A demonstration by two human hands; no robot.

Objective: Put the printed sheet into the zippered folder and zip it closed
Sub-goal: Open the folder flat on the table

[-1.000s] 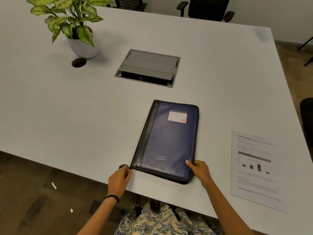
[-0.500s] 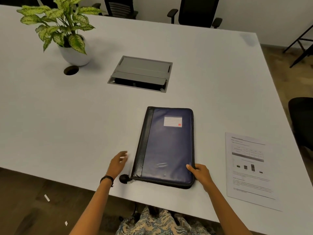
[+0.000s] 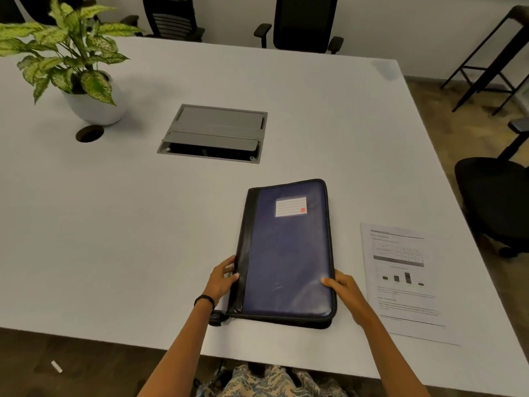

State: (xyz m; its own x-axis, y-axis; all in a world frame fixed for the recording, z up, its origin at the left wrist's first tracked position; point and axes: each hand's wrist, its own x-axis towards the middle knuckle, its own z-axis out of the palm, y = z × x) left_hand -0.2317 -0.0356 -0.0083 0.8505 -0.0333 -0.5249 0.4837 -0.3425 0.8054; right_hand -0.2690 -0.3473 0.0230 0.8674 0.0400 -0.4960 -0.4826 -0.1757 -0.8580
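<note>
Plainly, the near edge of the table (image 3: 114,282) was where trouble could start: the zippered folder (image 3: 286,253) lay closed and flat with its bottom end close to that edge, and a careless pull on the zipper tab (image 3: 217,318), which stuck out at the lower-left corner, might drag the whole case toward the person's lap. The left hand (image 3: 221,280) curled against the black spine, fingers touching its side, holding the folder loosely rather than clenched; the right hand (image 3: 343,287) pressed the opposite long edge, thumb over the blue cover. Neither hand held the tab. The printed sheet (image 3: 400,282) lay flat on the table just right of the folder, apart from it and untouched, near the table's right side; a sweep of the right forearm as the cover swung open could likely nudge it off or crease it. Further out, the white tabletop was matte and smooth, so the folder would probably slide easily. Beyond sat a grey cable hatch (image 3: 213,133), partly raised, then a round grommet hole (image 3: 89,133) and a potted plant (image 3: 71,61) at far left. Black office chairs (image 3: 300,24) lined the far side against a pale wall, with brown flooring below.
</note>
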